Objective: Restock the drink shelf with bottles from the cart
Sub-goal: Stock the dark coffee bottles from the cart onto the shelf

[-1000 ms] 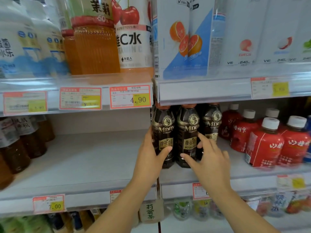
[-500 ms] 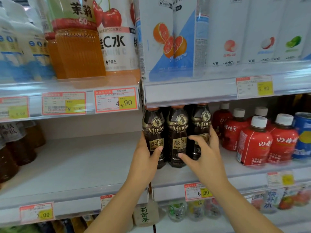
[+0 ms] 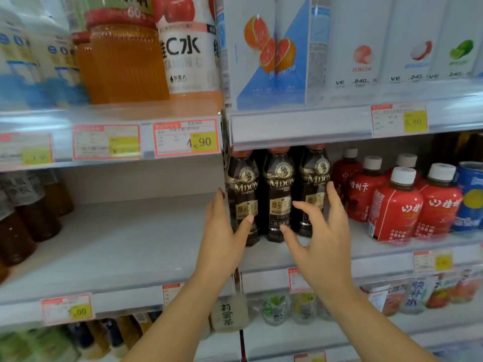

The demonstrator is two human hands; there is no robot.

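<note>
I count three dark coffee bottles at twelve o'clock, five white-capped red bottles at two o'clock, one blue can at three o'clock, and two hands at six o'clock, my left hand and right hand.

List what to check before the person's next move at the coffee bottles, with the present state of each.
1. Three coffee bottles upright on the shelf: ok.
2. Labels facing front: ok.
3. Left hand steadying the row: ok, thumb on the left bottle label.
4. Right hand free: ok, fingers spread round the right bottle, not closed on it.
5. Row apart from the red bottles: ok.
6. More stock to hand: cannot tell, none in view.
</note>
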